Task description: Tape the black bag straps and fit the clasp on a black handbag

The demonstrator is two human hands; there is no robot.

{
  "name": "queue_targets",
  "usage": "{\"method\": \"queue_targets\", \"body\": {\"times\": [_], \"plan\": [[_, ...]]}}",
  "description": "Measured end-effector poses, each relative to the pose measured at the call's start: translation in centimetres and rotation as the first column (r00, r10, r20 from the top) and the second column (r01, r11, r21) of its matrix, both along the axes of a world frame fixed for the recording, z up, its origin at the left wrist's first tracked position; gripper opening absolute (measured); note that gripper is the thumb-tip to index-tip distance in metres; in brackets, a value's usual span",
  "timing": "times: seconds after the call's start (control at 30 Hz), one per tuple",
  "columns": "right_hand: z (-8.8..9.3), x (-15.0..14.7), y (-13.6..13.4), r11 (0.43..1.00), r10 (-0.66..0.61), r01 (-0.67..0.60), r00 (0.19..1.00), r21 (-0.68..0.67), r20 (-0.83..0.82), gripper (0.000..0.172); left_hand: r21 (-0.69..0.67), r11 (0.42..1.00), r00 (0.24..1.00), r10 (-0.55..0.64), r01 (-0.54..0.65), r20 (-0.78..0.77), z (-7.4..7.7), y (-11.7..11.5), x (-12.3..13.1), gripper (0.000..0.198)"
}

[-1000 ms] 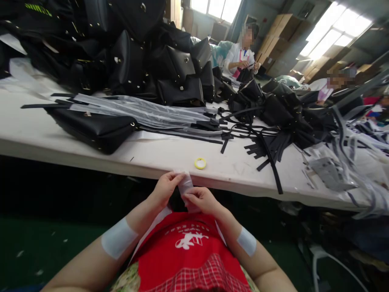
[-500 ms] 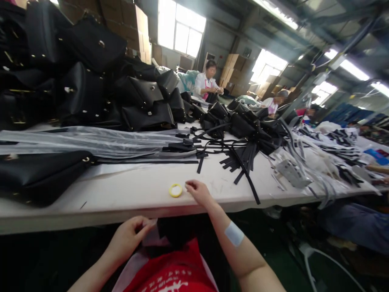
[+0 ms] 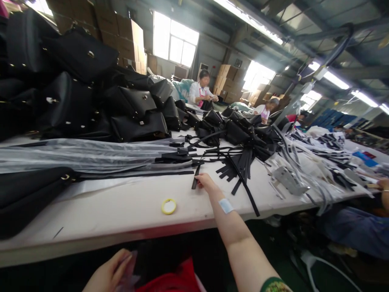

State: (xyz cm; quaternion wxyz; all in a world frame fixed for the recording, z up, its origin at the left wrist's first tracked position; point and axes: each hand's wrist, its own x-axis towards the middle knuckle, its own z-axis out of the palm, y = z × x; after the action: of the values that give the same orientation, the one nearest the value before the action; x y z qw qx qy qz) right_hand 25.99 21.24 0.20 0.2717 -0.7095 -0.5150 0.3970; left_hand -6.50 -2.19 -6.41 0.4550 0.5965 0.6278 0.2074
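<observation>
My right hand (image 3: 205, 181) reaches over the white table (image 3: 121, 202), its fingers closed on the end of a short black strap (image 3: 196, 177). Low in the view, below the table's front edge, my left hand (image 3: 111, 269) pinches a piece of clear plastic film (image 3: 129, 269). Between my hands and nearer the edge lies a yellow ring-shaped roll (image 3: 168, 206). Further black straps (image 3: 237, 168) fan out right of my right hand. Long strips wrapped in clear plastic (image 3: 91, 154) lie on the left.
Black handbags (image 3: 130, 101) are piled high at the back left, and one black bag (image 3: 33, 194) sits at the near left. More bags (image 3: 240, 132) lie mid-table. Plastic wrappings (image 3: 288, 174) cover the right side. Across the table a person (image 3: 201, 91) works, with others farther right.
My right hand has moved forward from beside the yellow roll and taken hold of the short black strap. My left hand has moved lower and to the left with the film.
</observation>
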Motion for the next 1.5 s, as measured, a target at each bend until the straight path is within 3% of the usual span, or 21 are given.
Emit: {"method": "queue_targets", "body": {"times": [0.13, 0.23, 0.3, 0.4, 0.53, 0.67, 0.8, 0.9, 1.03, 1.23, 1.37, 1.43, 1.5], "plan": [[-1.8, 0.9, -6.2, 0.991, 0.105, -0.122, 0.962, -0.054, -0.252, 0.025, -0.018, 1.0, 0.999, 0.026, -0.026, 0.035, 0.6, 0.4, 0.2, 0.039], [-2.6, 0.7, -11.1, 0.986, 0.125, -0.163, 0.856, -0.032, -0.502, 0.032, -0.062, 0.997, 0.995, 0.06, -0.055, 0.074, 1.2, 0.7, 1.1, 0.043], [-2.8, 0.4, -13.6, 0.985, 0.138, -0.173, 0.78, 0.001, -0.611, 0.035, -0.113, 0.994, 0.993, 0.021, -0.008, 0.118, 1.5, 0.8, 2.0, 0.04], [-3.0, -0.3, -16.2, 0.975, 0.185, -0.221, 0.751, 0.023, -0.634, 0.034, -0.131, 0.988, 0.989, -0.066, 0.083, 0.133, 1.7, 0.8, 3.0, 0.034], [-3.6, -1.1, -18.3, 0.955, 0.234, -0.296, 0.748, 0.004, -0.622, 0.032, -0.101, 0.99, 0.994, -0.091, 0.097, 0.064, 0.9, 0.7, 3.9, 0.033], [-3.9, -1.8, -19.6, 0.968, 0.217, -0.25, 0.761, 0.032, -0.611, 0.031, -0.16, 0.982, 0.986, -0.079, 0.102, 0.147, 0.3, 0.6, 4.5, 0.029], [-2.9, -2.7, -20.5, 0.982, 0.169, -0.089, 0.799, 0.165, -0.576, 0.028, -0.186, 0.976, 0.976, -0.072, 0.111, 0.204, 0.9, 0.3, 5.0, 0.026], [-2.0, -3.7, -21.0, 0.969, 0.173, -0.036, 0.805, 0.243, -0.568, 0.025, -0.187, 0.97, 0.967, -0.107, 0.152, 0.233, 1.3, 0.2, 5.3, 0.025], [-1.7, -4.9, -21.3, 0.957, 0.23, -0.086, 0.804, 0.277, -0.548, 0.022, -0.202, 0.962, 0.956, -0.125, 0.182, 0.265, 1.4, 0.0, 5.3, 0.028], [-2.9, -6.8, -22.1, 0.949, 0.278, -0.152, 0.819, 0.276, -0.502, 0.02, -0.161, 0.964, 0.936, -0.152, 0.211, 0.317, 2.1, 0.2, 5.1, 0.026], [-3.4, -8.2, -22.3, 0.979, 0.201, -0.172, 0.687, 0.113, -0.698, 0.023, 0.019, 0.974, 0.931, -0.223, 0.227, 0.288, 2.5, 0.2, 5.2, 0.032], [-3.2, -8.2, -21.2, 0.985, 0.118, -0.172, 0.552, 0.025, -0.825, 0.027, 0.079, 0.954, 0.935, -0.3, 0.29, 0.189, 2.3, 0.1, 5.2, 0.035], [-2.7, -7.9, -19.8, 0.995, -0.001, -0.09, 0.414, -0.041, -0.91, 0.03, 0.087, 0.924, 0.922, -0.378, 0.371, 0.08, 2.0, 0.0, 5.2, 0.038]]}}
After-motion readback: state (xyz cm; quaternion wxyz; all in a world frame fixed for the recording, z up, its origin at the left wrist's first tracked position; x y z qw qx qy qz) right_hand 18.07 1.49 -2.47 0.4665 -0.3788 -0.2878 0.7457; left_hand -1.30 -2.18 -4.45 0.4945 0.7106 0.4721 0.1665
